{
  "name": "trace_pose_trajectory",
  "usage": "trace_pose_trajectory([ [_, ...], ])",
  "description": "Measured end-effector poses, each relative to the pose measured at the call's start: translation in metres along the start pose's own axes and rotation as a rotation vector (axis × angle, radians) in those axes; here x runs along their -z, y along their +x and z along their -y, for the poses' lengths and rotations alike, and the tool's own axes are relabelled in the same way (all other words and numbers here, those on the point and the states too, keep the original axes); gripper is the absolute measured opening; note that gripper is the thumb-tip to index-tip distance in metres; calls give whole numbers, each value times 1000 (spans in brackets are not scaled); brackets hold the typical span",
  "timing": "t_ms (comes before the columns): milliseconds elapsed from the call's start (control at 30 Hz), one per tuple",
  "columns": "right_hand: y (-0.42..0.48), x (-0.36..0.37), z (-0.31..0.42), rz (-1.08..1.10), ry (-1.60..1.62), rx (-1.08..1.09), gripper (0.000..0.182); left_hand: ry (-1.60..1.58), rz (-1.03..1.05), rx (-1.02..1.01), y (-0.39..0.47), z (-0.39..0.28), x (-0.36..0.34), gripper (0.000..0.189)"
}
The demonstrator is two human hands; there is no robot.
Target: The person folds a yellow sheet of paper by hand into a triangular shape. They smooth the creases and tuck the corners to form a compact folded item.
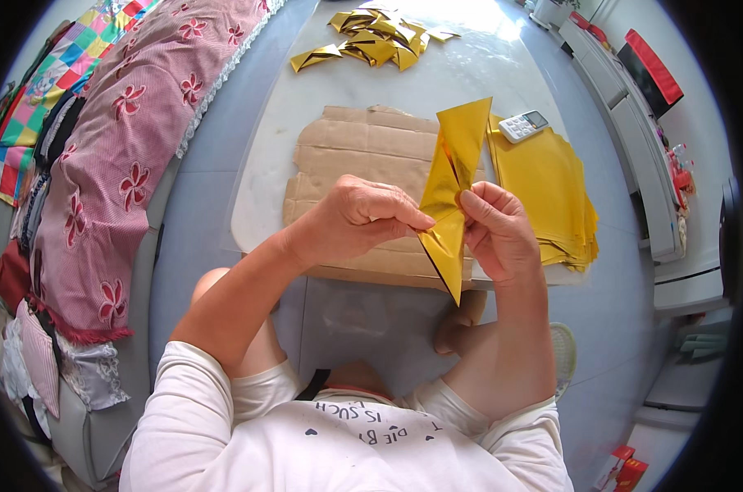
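A folded sheet of gold foil paper (464, 132) is held up over the near edge of a flattened piece of cardboard (359, 147). Its two ends taper to points, one towards the far side and one towards me. My left hand (374, 212) pinches its left edge near the middle between thumb and fingers. On the opposite edge, my right hand (494, 221) grips the paper with the thumb on top. To the right of the cardboard lies a stack of flat gold foil sheets (537, 190), its near edges fanned out.
Folded gold paper pieces (377, 40) are heaped on the far part of the white table (267, 141). A white keypad phone (523, 126) rests on the gold stack. Left stands a sofa under a pink flowered cover (107, 166); right, a low grey cabinet (636, 135).
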State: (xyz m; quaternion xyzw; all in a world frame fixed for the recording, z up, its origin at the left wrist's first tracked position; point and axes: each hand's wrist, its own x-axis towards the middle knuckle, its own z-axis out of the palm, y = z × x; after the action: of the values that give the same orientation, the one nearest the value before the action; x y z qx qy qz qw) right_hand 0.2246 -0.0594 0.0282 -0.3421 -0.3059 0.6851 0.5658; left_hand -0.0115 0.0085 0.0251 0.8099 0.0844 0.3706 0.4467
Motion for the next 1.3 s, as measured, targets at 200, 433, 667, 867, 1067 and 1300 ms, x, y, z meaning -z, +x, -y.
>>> trace_pose_trajectory([
  [200, -6, -12, -1, 72, -47, 225, 35, -60, -135, -21, 1, 0, 3, 21],
  [433, -9, -12, -12, 269, -229, 395, 46, -112, -250, -4, 7, -1, -2, 19],
  [667, -3, -16, -14, 201, -379, 508, 21, -124, -254, -9, 8, 0, -6, 18],
  [867, 4, -17, -23, 152, -242, 528, 16, -312, -405, 113, 7, 2, -20, 13],
  [1067, 7, -20, -39, 74, -3, 514, 11, -403, -336, 183, 5, 15, -22, 15],
  [1300, 9, -28, -43, -27, 164, 446, 13, -320, -341, 242, 4, 19, -30, 14],
])
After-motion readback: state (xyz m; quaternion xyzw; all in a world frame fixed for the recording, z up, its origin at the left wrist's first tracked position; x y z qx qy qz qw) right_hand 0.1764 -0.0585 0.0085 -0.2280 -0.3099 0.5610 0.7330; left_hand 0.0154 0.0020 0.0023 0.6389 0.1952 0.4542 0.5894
